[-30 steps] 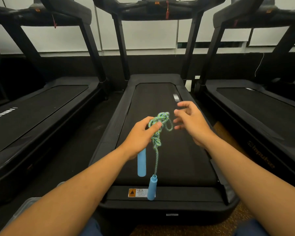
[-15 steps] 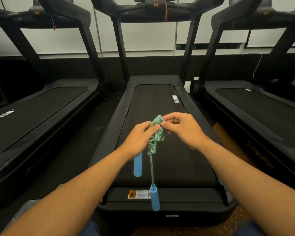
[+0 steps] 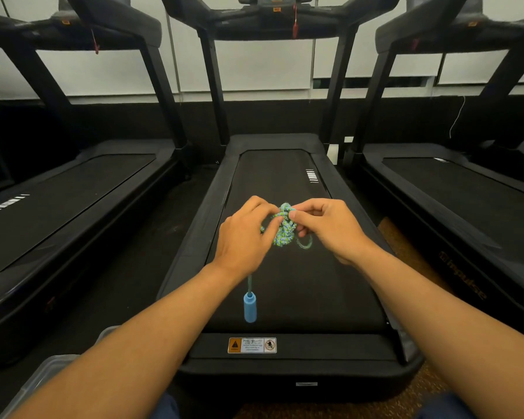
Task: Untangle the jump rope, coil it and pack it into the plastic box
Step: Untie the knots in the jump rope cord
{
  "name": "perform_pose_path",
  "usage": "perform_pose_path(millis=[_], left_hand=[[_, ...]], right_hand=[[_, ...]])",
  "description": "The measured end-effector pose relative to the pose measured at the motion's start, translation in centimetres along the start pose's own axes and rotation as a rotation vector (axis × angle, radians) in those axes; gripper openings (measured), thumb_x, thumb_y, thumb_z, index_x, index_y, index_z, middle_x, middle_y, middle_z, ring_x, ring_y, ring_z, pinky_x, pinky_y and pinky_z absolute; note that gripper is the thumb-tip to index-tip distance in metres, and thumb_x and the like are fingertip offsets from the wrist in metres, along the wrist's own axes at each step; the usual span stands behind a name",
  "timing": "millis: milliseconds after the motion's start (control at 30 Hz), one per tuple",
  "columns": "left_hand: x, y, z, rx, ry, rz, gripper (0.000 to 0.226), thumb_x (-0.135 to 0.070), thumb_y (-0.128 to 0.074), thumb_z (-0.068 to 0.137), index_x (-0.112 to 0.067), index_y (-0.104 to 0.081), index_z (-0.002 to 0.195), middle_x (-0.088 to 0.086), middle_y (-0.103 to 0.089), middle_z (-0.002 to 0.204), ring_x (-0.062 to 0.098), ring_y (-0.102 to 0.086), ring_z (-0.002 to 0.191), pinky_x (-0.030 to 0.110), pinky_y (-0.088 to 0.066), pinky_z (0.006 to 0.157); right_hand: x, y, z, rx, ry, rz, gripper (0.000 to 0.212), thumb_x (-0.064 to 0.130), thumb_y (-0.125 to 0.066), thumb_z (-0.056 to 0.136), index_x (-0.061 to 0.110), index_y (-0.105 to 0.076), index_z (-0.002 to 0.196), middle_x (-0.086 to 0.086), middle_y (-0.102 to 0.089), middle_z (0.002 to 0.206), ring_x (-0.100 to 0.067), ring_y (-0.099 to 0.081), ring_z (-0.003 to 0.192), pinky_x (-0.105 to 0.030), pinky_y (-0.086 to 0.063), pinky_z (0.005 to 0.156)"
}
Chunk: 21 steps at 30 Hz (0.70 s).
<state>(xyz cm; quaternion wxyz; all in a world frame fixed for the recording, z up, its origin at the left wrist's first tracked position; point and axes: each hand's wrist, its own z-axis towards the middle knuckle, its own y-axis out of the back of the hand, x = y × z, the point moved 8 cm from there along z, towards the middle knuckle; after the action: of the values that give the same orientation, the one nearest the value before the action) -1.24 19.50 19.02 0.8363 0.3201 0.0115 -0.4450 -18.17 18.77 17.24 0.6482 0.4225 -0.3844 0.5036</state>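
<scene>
Both hands had closed in on the knot compared with half a second back, and only one blue handle (image 3: 250, 306) was hanging in view instead of two; the other had gone out of sight, probably behind my left hand (image 3: 245, 237). So at that point I had the jump rope (image 3: 282, 226) bunched up as a green-and-blue wad between my hands, held up over the belt of the middle treadmill (image 3: 285, 285). Left thumb and fingers (image 3: 271, 228) were pinching one side of the tangle, right hand (image 3: 327, 228) pinching a strand at the top, the rest of those fingers curled in. A small loop (image 3: 305, 244) dangled under the right hand.

What worried me: if I'd yanked the wrong strand, the knot would likely cinch tighter instead of opening. That swinging handle could also drag the cord and re-twist it. The plastic box (image 3: 47, 376) sat at the lower left by my arm, so packing was nowhere near yet.
</scene>
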Motion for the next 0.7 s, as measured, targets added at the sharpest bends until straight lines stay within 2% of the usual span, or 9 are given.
perform_pose_path(millis=[100,200,267,367,433,467,500,567,700], left_hand=[[0.5,-0.1,0.1,0.01,0.086,0.042,0.01,-0.029,-0.061,0.097,-0.02,-0.063,0.094,-0.008,-0.06,0.096,0.019,-0.061,0.071,0.044,-0.053,0.065],[2.4,0.2,0.2,-0.026,0.297,-0.033,0.012,-0.025,-0.057,0.096,-0.017,-0.058,0.088,-0.006,-0.058,0.092,0.019,-0.059,0.077,0.045,-0.051,0.073],[3.6,-0.1,-0.1,0.002,0.396,-0.075,0.012,-0.023,-0.057,0.094,-0.016,-0.054,0.085,-0.004,-0.059,0.085,0.02,-0.056,0.073,0.045,-0.049,0.069],[3.3,-1.1,-0.6,0.109,0.354,-0.126,0.013,-0.023,-0.063,0.092,-0.021,-0.056,0.102,-0.009,-0.061,0.087,0.014,-0.053,0.063,0.038,-0.046,0.06],[2.3,-1.4,-0.5,0.144,0.244,-0.093,0.034,-0.027,-0.068,0.09,-0.029,-0.058,0.123,-0.014,-0.064,0.099,0.01,-0.059,0.074,0.033,-0.049,0.068],[1.9,-1.4,-0.4,0.131,0.189,-0.062,0.035,-0.03,-0.068,0.09,-0.031,-0.06,0.124,-0.014,-0.066,0.101,0.011,-0.063,0.081,0.034,-0.052,0.072],[1.5,-1.3,-0.3,0.107,0.147,-0.032,0.028,-0.032,-0.067,0.09,-0.031,-0.065,0.118,-0.013,-0.069,0.101,0.013,-0.066,0.085,0.036,-0.054,0.074],[1.2,-1.0,-0.1,0.06,0.125,-0.006,0.015,-0.034,-0.062,0.091,-0.027,-0.072,0.101,-0.01,-0.071,0.091,0.016,-0.068,0.081,0.041,-0.055,0.071],[2.1,-0.3,-0.1,-0.019,0.263,-0.16,0.01,-0.025,-0.065,0.094,-0.022,-0.071,0.087,-0.006,-0.064,0.064,0.011,-0.058,0.057,0.038,-0.049,0.058]], right_hand=[[0.2,0.2,0.1,-0.029,-0.001,-0.013,0.007,0.007,-0.072,0.091,0.001,-0.076,0.094,-0.004,-0.07,0.067,-0.015,-0.061,0.059,-0.024,-0.054,0.06],[0.3,0.9,0.2,-0.087,-0.006,-0.002,0.007,0.006,-0.071,0.091,0.0,-0.074,0.091,-0.003,-0.068,0.063,-0.013,-0.06,0.056,-0.026,-0.055,0.06],[0.1,1.1,0.2,-0.108,-0.013,0.001,0.008,0.006,-0.07,0.091,-0.001,-0.074,0.09,-0.004,-0.067,0.063,-0.013,-0.06,0.056,-0.027,-0.055,0.061],[-0.2,0.8,0.2,-0.098,-0.022,-0.018,0.008,0.007,-0.071,0.091,0.001,-0.075,0.091,-0.004,-0.069,0.065,-0.014,-0.061,0.058,-0.03,-0.055,0.063],[-0.1,0.6,0.0,-0.082,-0.018,-0.031,0.007,0.008,-0.071,0.092,0.003,-0.076,0.091,-0.006,-0.072,0.07,-0.015,-0.062,0.061,-0.031,-0.055,0.065],[0.0,0.6,0.0,-0.076,-0.014,-0.037,0.007,0.008,-0.071,0.092,0.003,-0.076,0.092,-0.01,-0.073,0.074,-0.016,-0.063,0.063,-0.031,-0.056,0.066],[0.1,0.5,-0.1,-0.072,-0.011,-0.043,0.007,0.009,-0.07,0.092,0.003,-0.076,0.092,-0.013,-0.074,0.077,-0.017,-0.063,0.064,-0.031,-0.056,0.066],[0.2,0.6,-0.1,-0.072,-0.006,-0.054,0.008,0.009,-0.07,0.092,0.003,-0.076,0.092,-0.012,-0.074,0.078,-0.016,-0.063,0.064,-0.029,-0.056,0.066],[0.0,1.0,0.1,-0.098,-0.012,-0.064,0.007,0.008,-0.07,0.092,0.003,-0.076,0.092,-0.009,-0.072,0.074,-0.013,-0.063,0.06,-0.026,-0.056,0.062]])
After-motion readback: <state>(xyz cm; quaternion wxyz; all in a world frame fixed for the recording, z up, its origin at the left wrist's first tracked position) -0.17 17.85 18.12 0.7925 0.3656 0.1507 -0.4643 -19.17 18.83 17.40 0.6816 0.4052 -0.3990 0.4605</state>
